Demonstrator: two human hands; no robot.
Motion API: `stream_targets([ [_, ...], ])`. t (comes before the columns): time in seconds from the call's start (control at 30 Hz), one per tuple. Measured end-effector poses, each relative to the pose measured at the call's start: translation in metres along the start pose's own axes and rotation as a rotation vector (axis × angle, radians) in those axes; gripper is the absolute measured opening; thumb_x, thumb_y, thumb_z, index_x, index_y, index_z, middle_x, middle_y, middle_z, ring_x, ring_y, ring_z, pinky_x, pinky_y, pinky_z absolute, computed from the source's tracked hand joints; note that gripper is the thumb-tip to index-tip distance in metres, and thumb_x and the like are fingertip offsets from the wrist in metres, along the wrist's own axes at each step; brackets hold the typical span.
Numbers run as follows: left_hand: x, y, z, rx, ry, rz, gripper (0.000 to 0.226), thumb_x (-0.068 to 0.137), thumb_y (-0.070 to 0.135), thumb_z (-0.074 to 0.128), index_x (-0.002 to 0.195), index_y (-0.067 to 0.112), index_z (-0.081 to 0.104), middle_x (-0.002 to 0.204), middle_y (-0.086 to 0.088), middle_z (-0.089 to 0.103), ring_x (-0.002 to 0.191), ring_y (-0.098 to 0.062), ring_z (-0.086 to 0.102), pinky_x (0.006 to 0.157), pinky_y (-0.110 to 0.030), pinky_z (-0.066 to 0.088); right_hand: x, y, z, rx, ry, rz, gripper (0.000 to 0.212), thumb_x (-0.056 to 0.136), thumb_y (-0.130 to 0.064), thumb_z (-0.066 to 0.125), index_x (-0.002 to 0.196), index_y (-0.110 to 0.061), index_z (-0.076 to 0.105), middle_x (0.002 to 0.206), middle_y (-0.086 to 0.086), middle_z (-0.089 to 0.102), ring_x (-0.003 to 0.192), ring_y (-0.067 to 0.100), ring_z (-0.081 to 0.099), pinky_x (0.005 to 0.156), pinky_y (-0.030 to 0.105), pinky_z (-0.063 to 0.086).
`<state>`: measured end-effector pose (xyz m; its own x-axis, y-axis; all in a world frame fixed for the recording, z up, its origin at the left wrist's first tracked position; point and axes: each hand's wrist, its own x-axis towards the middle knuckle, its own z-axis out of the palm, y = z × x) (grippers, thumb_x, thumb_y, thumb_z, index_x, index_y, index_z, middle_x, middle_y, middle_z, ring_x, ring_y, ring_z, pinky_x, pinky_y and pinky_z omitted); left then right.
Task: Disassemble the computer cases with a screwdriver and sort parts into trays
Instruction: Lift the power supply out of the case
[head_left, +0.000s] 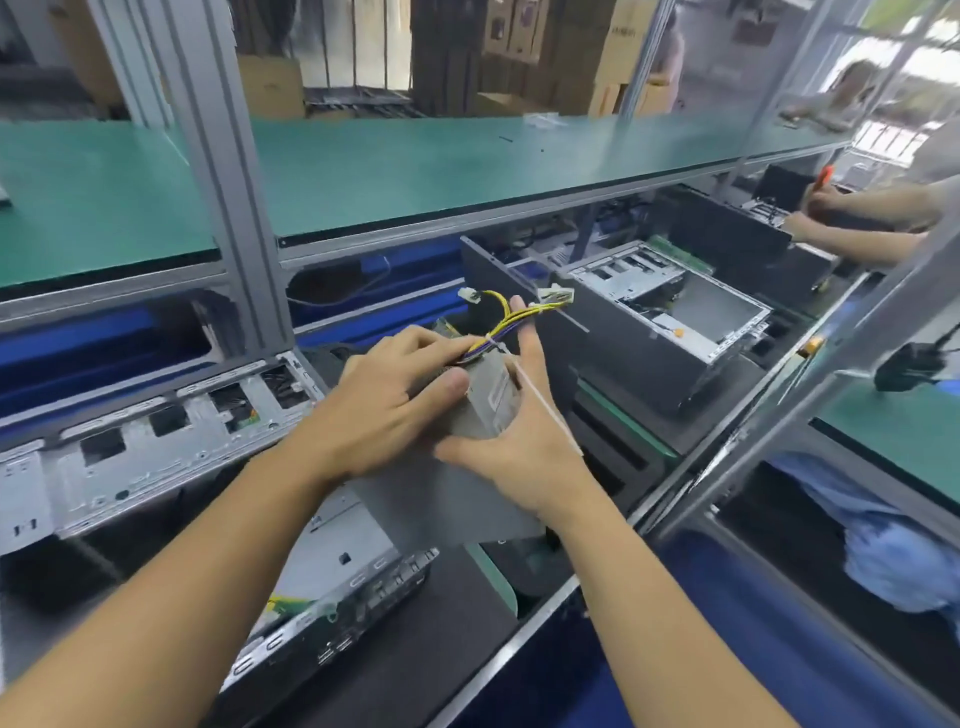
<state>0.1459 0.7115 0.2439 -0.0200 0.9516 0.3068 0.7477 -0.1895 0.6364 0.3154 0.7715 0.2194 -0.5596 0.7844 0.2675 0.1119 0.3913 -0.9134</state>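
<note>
Above the opened case (358, 540), left hand (384, 400) grips the power supply (488, 392) from nine o'clock, right hand (519, 447) braces it straight-fingered at three, cables (511, 318) trailing toward one o'clock.

Dark flat workbench (727, 410) is carrying an open grey metal computer case (156, 441) left of the fingers (415, 338), a second open case (670, 306) beyond them.

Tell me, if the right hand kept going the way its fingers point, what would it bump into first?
Probably the yellow wires crossing at the fingertips of the right hand, coming from the power supply it cradles. Beyond them stands a dark case panel, though depth is hard to judge.
</note>
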Motion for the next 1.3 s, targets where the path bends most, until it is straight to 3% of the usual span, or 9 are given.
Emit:
stream_targets([
  [0.1, 0.029, 0.016, 0.016, -0.035, 0.047, 0.023, 0.047, 0.089, 0.072, 0.026, 0.134, 0.062, 0.038, 0.123, 0.016, 0.049, 0.118, -0.009, 0.049, 0.102, -0.051, 0.038, 0.014, 0.005, -0.037, 0.004, 0.020, -0.056, 0.116, 0.061, -0.013, 0.088, 0.148, -0.042, 0.019, 0.122, -0.015, 0.058, 0.120, 0.011, 0.061, 0.101, 0.034, 0.052],
  [0.27, 0.089, 0.030, 0.064, -0.137, 0.112, 0.049, 0.049, 0.094, 0.061, 0.038, 0.138, 0.044, 0.052, 0.121, 0.006, 0.058, 0.115, -0.011, 0.054, 0.102, -0.037, 0.042, 0.049, 0.030, -0.096, 0.023, 0.047, 0.009, 0.095, 0.058, -0.013, 0.090, 0.135, -0.031, 0.036, 0.134, -0.005, 0.055, 0.126, 0.012, 0.057, 0.107, 0.043, 0.048],
  [0.43, 0.153, 0.028, 0.126, -0.144, 0.092, 0.041, 0.047, 0.102, 0.041, 0.035, 0.135, 0.017, 0.059, 0.130, -0.005, 0.058, 0.126, -0.020, 0.049, 0.112, -0.037, 0.034, 0.076, 0.075, -0.143, -0.031, 0.137, 0.086, 0.080, 0.056, -0.017, 0.081, 0.125, -0.043, 0.047, 0.118, -0.030, 0.062, 0.116, -0.004, 0.059, 0.094, 0.015, 0.048],
  [0.57, 0.191, 0.018, 0.167, -0.337, 0.002, 0.008, 0.044, 0.105, 0.037, 0.032, 0.141, 0.019, 0.051, 0.141, -0.004, 0.042, 0.134, -0.005, 0.034, 0.116, -0.020, 0.022, 0.095, 0.100, -0.180, -0.239, 0.131, 0.222, 0.105, 0.051, -0.032, 0.080, 0.133, -0.067, 0.024, 0.134, -0.014, 0.053, 0.127, 0.023, 0.053, 0.106, 0.053, 0.044],
  [0.67, 0.213, 0.011, 0.193, -0.432, -0.109, -0.038, 0.034, 0.104, 0.045, 0.029, 0.132, 0.041, 0.047, 0.143, 0.006, 0.034, 0.132, 0.003, 0.033, 0.115, -0.020, 0.021, 0.105, 0.114, -0.201, -0.414, 0.078, 0.296, 0.110, 0.047, -0.048, 0.077, 0.142, -0.060, 0.024, 0.142, -0.006, 0.047, 0.132, 0.026, 0.047, 0.107, 0.054, 0.042],
  [0.77, 0.230, 0.000, 0.223, -0.493, -0.146, -0.144, 0.030, 0.102, 0.053, 0.034, 0.125, 0.040, 0.049, 0.141, 0.007, 0.035, 0.137, -0.005, 0.035, 0.116, -0.024, 0.024, 0.106, 0.132, -0.216, -0.427, 0.047, 0.283, 0.083, 0.051, -0.047, 0.081, 0.118, -0.069, 0.037, 0.134, -0.022, 0.047, 0.127, 0.019, 0.050, 0.106, 0.047, 0.043],
  [0.93, 0.234, -0.020, 0.254, -0.345, -0.222, -0.226, 0.021, 0.102, 0.048, 0.040, 0.098, 0.039, 0.058, 0.114, 0.014, 0.049, 0.121, -0.013, 0.046, 0.107, -0.035, 0.036, 0.099, 0.179, -0.213, -0.695, 0.044, 0.248, 0.063, 0.062, -0.037, 0.082, 0.111, -0.043, 0.042, 0.118, -0.025, 0.037, 0.103, 0.019, 0.056, 0.090, 0.040, 0.046],
  [1.17, 0.214, -0.066, 0.258, -0.141, -0.088, -0.520, 0.023, 0.097, 0.017, 0.050, 0.115, 0.017, 0.064, 0.119, -0.001, 0.062, 0.105, -0.019, 0.059, 0.094, -0.032, 0.046, 0.092, 0.220, -0.188, -0.832, -0.078, 0.306, 0.061, 0.064, -0.052, 0.079, 0.111, -0.044, 0.041, 0.122, -0.025, 0.035, 0.087, 0.011, 0.042, 0.082, 0.034, 0.036],
  [1.3, 0.198, -0.071, 0.270, 0.181, -0.360, -0.514, 0.019, 0.092, 0.019, 0.048, 0.096, 0.018, 0.067, 0.108, -0.006, 0.068, 0.095, -0.028, 0.064, 0.084, -0.037, 0.052, 0.097, 0.225, -0.192, -0.795, -0.001, 0.348, 0.057, 0.063, -0.048, 0.080, 0.106, -0.041, 0.043, 0.120, -0.025, 0.035, 0.090, 0.016, 0.049, 0.086, 0.036, 0.041],
])
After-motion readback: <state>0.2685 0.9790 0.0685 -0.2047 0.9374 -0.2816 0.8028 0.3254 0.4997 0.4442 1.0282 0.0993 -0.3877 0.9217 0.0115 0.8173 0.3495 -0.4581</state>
